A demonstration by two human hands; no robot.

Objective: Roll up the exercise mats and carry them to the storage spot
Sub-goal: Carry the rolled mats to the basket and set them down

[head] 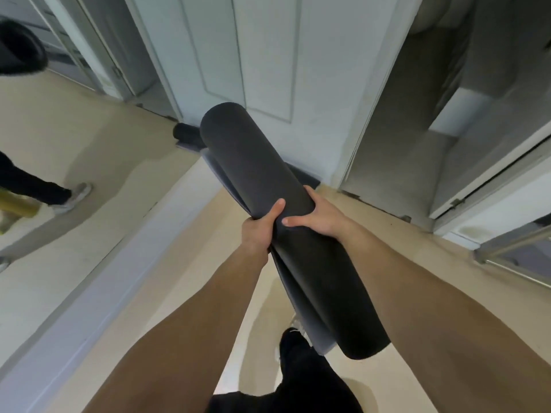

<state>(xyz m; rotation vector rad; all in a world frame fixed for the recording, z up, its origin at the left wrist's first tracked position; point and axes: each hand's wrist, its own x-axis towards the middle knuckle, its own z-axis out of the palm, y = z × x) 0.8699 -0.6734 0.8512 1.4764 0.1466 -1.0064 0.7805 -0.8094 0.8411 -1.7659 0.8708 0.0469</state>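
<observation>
Black mat roll (268, 180) above open floor (98, 129)

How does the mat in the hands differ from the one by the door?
The held mat is lifted, gripped by the left hand and right hand; the floor mat lies untouched by the door. The held mat points toward the door; the floor mat runs along its base. Both look dark and rolled.
</observation>
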